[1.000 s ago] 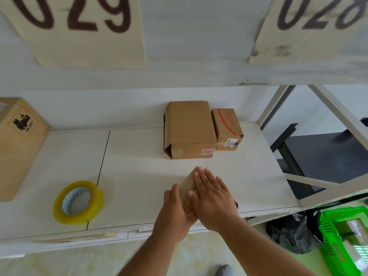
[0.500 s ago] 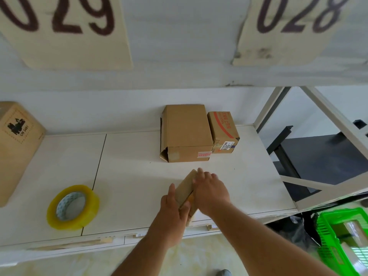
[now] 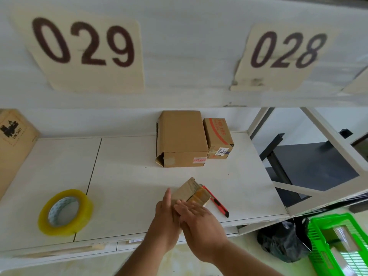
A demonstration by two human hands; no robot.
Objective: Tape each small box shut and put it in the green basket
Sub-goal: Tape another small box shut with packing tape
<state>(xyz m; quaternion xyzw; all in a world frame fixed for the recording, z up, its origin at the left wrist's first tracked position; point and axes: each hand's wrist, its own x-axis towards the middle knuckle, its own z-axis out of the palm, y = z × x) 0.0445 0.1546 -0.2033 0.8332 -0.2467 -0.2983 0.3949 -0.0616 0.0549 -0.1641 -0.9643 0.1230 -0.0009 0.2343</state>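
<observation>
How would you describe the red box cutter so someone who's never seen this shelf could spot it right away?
Start at the white shelf under the 028 sign and come to its front edge. Just right of the small box between the two hands lies the box cutter, flat and slanting toward the edge. It is the only thin red and black thing among brown cardboard.

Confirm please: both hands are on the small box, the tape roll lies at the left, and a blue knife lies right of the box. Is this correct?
One detail is wrong: the knife is red and black, not blue, as the head view shows. Both hands, left and right, are on the small box, and the tape roll lies at the left.
</observation>
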